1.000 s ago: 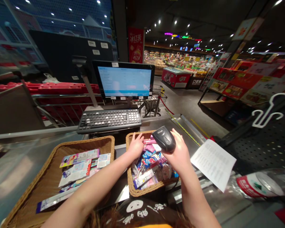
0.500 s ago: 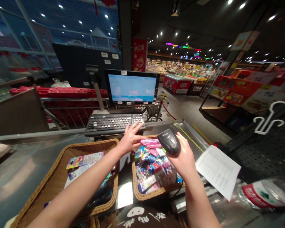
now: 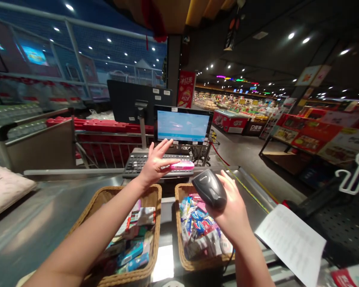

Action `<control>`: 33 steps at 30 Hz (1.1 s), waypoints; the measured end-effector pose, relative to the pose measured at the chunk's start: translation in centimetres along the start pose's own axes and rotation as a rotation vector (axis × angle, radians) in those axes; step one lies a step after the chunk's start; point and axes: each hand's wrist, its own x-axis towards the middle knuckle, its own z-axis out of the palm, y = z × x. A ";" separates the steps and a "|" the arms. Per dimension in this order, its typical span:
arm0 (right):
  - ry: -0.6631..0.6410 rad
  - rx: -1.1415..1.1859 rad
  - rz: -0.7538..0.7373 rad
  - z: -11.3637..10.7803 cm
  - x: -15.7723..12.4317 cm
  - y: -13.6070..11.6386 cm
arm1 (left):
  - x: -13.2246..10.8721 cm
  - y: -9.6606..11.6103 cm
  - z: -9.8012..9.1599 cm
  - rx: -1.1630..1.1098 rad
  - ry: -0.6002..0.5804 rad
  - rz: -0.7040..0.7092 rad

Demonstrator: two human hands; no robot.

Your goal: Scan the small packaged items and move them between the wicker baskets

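Observation:
Between the thumb and fingers of my left hand (image 3: 153,164) is a small pink packet (image 3: 183,165), held up in front of the keyboard (image 3: 139,161). The other fingers of that hand are spread. My right hand (image 3: 231,209) is wrapped round a black barcode scanner (image 3: 210,189), its head pointing left toward the packet. Below the scanner sits a wicker basket (image 3: 179,235) full of small colourful packets. A second wicker basket (image 3: 158,227), partly hidden by my left forearm, holds boxes and packets too.
A lit monitor (image 3: 182,124) stands behind the keyboard. On the metal counter (image 3: 50,223), a pale patterned cloth item (image 3: 8,189) lies far left. At right are a white paper sheet (image 3: 291,235), a bottle with a red label (image 3: 348,279) and a white hook (image 3: 353,175).
My left hand has lifted the pink packet out of the right basket to above its far edge. The scanner stays in my right hand. The view has shifted left and up.

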 end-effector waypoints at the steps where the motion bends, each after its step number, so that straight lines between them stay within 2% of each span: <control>1: -0.015 0.006 -0.018 0.1 0.1 -0.4 | -0.3 -0.4 -0.1 -0.002 0.018 0.011; 10: -0.128 0.099 -0.071 1.3 0.3 -3.9 | -2.7 -2.4 -1.9 0.025 0.077 0.002; 16: -0.159 0.124 -0.088 1.8 0.3 -4.8 | -3.4 -2.5 -3.3 0.041 0.054 -0.050; 25: -0.159 0.134 -0.082 2.4 0.2 -5.7 | -4.9 -3.0 -4.3 0.063 0.041 -0.084; 33: -0.188 0.136 -0.090 3.6 0.2 -6.5 | -7.8 -3.8 -5.0 0.095 -0.016 -0.143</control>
